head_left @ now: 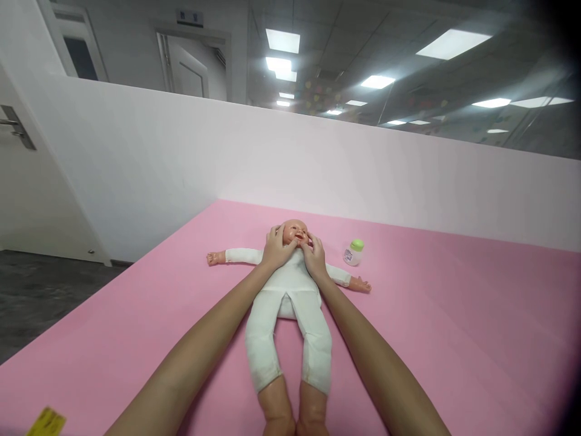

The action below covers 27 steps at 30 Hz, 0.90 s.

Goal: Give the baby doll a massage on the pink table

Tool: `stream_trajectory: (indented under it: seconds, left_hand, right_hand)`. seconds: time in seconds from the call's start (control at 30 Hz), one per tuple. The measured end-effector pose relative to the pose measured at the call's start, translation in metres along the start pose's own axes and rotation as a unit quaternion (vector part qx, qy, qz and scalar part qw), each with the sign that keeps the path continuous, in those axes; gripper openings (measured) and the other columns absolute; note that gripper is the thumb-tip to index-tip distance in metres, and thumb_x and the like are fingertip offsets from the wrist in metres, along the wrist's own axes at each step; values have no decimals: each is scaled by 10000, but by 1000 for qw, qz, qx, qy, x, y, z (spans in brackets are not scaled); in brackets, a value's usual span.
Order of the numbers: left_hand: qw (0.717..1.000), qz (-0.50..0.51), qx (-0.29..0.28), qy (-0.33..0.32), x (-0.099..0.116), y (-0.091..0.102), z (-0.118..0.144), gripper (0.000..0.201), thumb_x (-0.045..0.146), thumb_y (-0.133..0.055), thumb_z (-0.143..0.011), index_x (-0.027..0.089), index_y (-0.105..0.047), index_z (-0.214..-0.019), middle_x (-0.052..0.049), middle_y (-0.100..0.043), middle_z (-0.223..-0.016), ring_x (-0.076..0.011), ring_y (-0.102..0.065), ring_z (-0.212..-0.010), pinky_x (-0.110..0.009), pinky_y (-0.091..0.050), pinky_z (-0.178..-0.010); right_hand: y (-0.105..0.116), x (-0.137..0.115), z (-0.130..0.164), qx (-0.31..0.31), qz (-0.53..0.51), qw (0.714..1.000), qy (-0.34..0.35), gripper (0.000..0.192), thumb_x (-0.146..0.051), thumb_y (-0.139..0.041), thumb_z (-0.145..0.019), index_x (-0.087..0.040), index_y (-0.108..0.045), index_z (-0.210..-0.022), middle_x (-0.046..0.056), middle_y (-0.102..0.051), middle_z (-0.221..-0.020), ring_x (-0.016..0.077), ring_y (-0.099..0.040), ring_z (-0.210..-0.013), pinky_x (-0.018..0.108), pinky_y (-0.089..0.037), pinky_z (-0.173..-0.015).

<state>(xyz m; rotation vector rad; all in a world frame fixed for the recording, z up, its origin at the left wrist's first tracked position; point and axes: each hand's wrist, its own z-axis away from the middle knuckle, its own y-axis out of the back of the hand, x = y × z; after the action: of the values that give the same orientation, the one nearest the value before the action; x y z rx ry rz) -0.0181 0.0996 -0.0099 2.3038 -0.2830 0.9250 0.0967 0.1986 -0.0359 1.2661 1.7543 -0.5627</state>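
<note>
While both arms reach forward from the bottom edge: the two hands meet at the head of a doll lying on a pink mat.

Doll: the doll (pixel 290 290) lies on its back, head away from the camera, bare feet at the bottom edge, arms spread out to either side, legs a little apart. It wears a white one-piece suit; the face is turned upward.

Left hand: the left hand (pixel 278 247) rests on the doll's upper chest and shoulder, fingers curled up around the side of the head, thumb near the chin. It is open and cupped on the head rather than closed in a fist.

Right hand: the right hand (pixel 314 255) lies on the other side of the doll's chest, fingers reaching up along the cheek. It is likewise cupped against the head, touching it.

Hands together: they sit just beside each other, the doll's face between them.

Mat: the pink mat (pixel 454 327) covers the whole surface under the doll.

Bottle: a small white bottle (pixel 353 252) with a green cap stands upright on the mat, near the doll's outstretched arm, clear of both hands.

Wall: a white partition (pixel 318 157) rises behind the mat.

Tag: a yellow tag (pixel 46 422) shows at the bottom left corner.
</note>
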Motion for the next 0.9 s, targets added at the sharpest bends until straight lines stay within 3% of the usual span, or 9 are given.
stream_trajectory:
  seconds: [0.9]
  left_hand:
    - [1000,-2,2,-7,-2,-1,-1,614,426,-634,-911,218,-491,-1471,-123,-502,-1405,-319,-464,-1347,-452,-404,-1158]
  right_hand:
    - [0,0,0,-1,10,1000,2,545,-475,-587,-891,-212,-602,-1368,130,-600,-1383,264,-590,-1241,419,-492,-1069]
